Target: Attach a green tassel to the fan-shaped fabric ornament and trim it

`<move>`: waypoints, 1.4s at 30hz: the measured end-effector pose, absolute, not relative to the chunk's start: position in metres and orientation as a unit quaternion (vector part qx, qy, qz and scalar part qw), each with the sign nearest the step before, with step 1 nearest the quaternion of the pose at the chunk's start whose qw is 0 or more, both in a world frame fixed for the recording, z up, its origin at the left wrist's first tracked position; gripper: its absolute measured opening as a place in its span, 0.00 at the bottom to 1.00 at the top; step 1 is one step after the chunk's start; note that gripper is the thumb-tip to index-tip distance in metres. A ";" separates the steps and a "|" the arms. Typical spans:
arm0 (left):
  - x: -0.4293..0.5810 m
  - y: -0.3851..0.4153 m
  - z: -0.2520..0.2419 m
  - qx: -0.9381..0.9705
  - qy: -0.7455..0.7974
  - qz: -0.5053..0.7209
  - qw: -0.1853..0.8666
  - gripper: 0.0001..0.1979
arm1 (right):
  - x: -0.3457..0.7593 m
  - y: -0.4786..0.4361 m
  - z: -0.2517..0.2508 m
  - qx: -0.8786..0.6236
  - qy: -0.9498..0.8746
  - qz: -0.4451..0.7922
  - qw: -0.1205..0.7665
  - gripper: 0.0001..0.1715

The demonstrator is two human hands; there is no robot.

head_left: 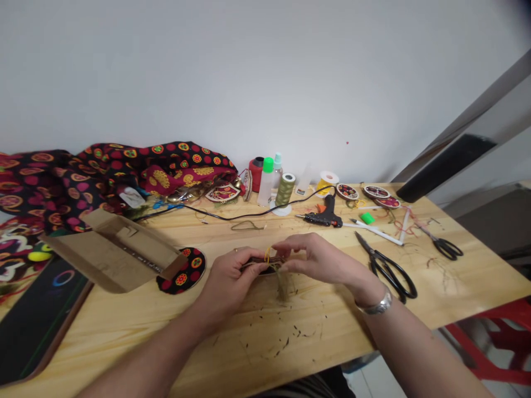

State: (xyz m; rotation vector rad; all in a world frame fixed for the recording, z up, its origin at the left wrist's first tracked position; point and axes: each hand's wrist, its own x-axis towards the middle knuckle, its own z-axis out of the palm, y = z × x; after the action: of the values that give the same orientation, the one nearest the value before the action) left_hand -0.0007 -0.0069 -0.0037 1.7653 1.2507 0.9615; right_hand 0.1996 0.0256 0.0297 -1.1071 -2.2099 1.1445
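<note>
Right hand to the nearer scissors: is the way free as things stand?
Probably yes: the nearer scissors lie on the table just right of the right hand, with nothing standing between. Its fingers are busy at the dark piece, though, so they would likely need freeing first.

Reaches with left forearm (166,354) and right forearm (412,348) angled inward; grips between thumb (253,271) and bent fingers (244,254) of left hand (226,279); holds curved right hand (321,257) just beside.

No lettering, label, brand, number or sign can be read — near or far, left or right.
</note>
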 end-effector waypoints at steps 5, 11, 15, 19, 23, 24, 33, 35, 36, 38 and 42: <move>-0.001 -0.007 -0.003 0.687 0.488 0.377 0.384 0.08 | 0.185 0.027 0.022 -0.485 -0.647 0.498 0.314 0.08; -0.001 -0.007 -0.004 0.692 0.485 0.373 0.382 0.08 | 0.169 0.023 0.012 -0.488 -0.577 0.556 0.346 0.09; -0.001 -0.008 -0.005 0.689 0.486 0.375 0.385 0.09 | 0.167 0.022 0.009 -0.491 -0.569 0.552 0.361 0.09; -0.001 -0.009 -0.005 0.683 0.487 0.382 0.388 0.09 | 0.167 0.021 0.011 -0.499 -0.570 0.544 0.360 0.09; -0.001 -0.008 -0.004 0.680 0.493 0.378 0.389 0.08 | 0.178 0.022 0.021 -0.525 -0.570 0.526 0.350 0.12; -0.001 -0.008 -0.004 0.680 0.495 0.377 0.388 0.07 | 0.184 0.023 0.025 -0.535 -0.573 0.505 0.360 0.13; -0.001 -0.007 -0.007 0.684 0.499 0.372 0.380 0.06 | 0.231 0.027 0.033 -0.625 -0.704 0.228 0.248 0.16; 0.000 -0.007 -0.007 0.685 0.495 0.374 0.381 0.07 | 0.228 0.022 0.030 -0.573 -0.747 0.174 0.289 0.13; 0.000 -0.007 -0.007 0.687 0.494 0.374 0.380 0.07 | 0.224 0.019 0.029 -0.538 -0.766 0.173 0.307 0.15; -0.001 -0.008 -0.006 0.689 0.492 0.375 0.377 0.07 | 0.214 0.014 0.027 -0.469 -0.797 0.227 0.305 0.23; -0.001 -0.008 -0.006 0.692 0.489 0.382 0.369 0.07 | 0.197 0.011 0.018 -0.408 -0.815 0.309 0.272 0.23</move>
State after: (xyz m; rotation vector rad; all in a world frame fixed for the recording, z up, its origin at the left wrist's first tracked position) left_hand -0.0015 -0.0084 -0.0063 1.7755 1.2559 0.9810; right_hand 0.1971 0.0106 0.0178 -1.0998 -2.1937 0.8318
